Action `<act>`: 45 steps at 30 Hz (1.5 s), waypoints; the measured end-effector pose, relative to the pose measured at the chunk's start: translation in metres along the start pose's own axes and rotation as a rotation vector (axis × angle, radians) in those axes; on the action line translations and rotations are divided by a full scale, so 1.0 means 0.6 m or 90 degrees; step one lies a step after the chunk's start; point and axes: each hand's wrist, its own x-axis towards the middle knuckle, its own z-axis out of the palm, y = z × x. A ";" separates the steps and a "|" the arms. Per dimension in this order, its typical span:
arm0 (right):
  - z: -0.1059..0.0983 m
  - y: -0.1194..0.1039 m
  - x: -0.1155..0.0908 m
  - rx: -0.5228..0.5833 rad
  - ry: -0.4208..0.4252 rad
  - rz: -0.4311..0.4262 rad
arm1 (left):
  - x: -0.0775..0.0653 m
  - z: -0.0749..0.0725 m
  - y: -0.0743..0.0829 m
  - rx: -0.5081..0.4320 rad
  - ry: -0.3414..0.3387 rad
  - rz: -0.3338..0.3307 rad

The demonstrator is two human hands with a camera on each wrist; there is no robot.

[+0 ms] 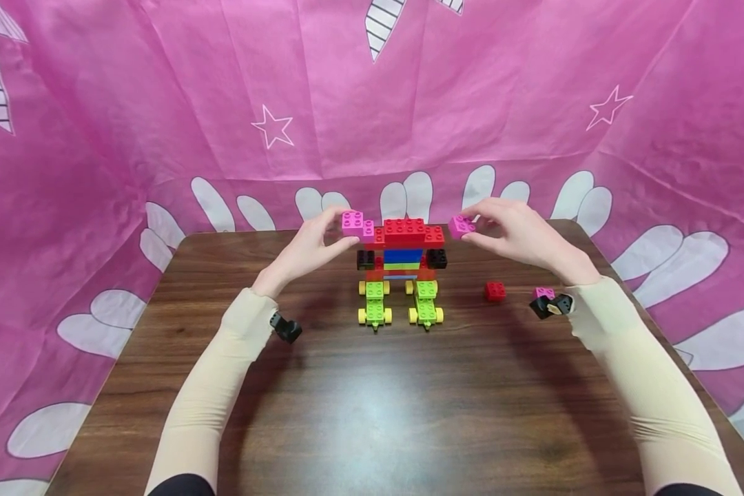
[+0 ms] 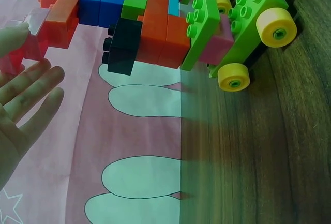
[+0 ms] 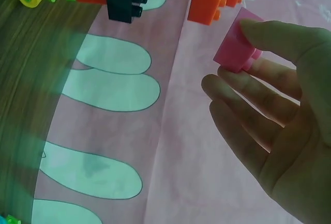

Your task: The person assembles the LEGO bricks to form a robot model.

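A built block figure stands on the table, with red bricks (image 1: 404, 231) on top, a blue brick (image 1: 403, 256) below and two lime-green wheeled bases (image 1: 375, 310) as feet. At its left shoulder my left hand (image 1: 310, 246) pinches a pink brick (image 1: 352, 223) between thumb and fingers. A second pink brick (image 1: 368, 232) sits between that one and the red shoulder. Just off the right shoulder, my right hand (image 1: 521, 234) pinches another pink brick (image 3: 238, 43), apart from the figure, its studs facing the palm in the right wrist view. Black bricks (image 2: 123, 45) stick out at both sides.
To the right of the figure, a loose red brick (image 1: 495, 291) lies on the wooden table (image 1: 372, 413). A pink brick (image 1: 544, 293) lies farther right, partly behind the right wrist camera (image 1: 552, 305). A pink patterned cloth (image 1: 372, 124) hangs behind the table.
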 end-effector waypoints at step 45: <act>0.026 -0.020 0.028 0.034 -0.006 -0.056 | 0.002 0.004 -0.001 -0.012 0.002 -0.030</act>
